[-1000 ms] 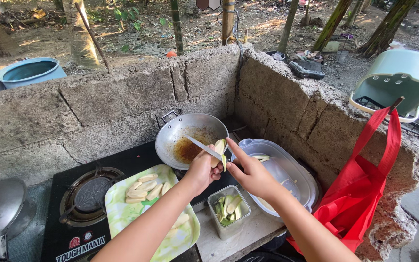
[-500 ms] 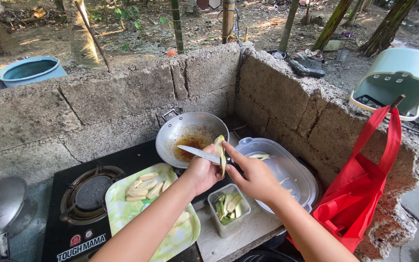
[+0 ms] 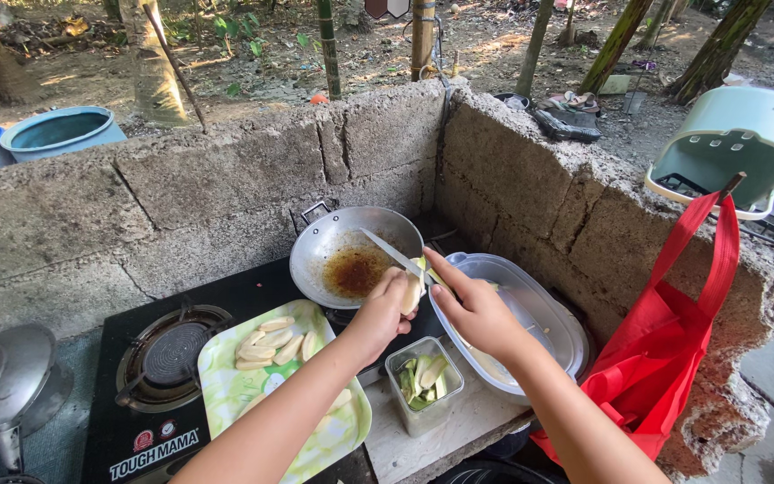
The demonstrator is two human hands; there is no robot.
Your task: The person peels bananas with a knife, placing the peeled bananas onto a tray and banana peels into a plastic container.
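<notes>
Concrete walls back an outdoor worktop (image 3: 441, 439): left hand (image 3: 378, 309) fingers grip a knife (image 3: 393, 253), right hand (image 3: 477, 309) fingers pinch a banana slice (image 3: 412, 294) above a wok (image 3: 356, 255).

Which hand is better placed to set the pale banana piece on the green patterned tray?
Left, probably. The left hand grips the pale banana piece, and the green patterned tray lies right under its forearm. The right hand holds the metal knife.
</notes>
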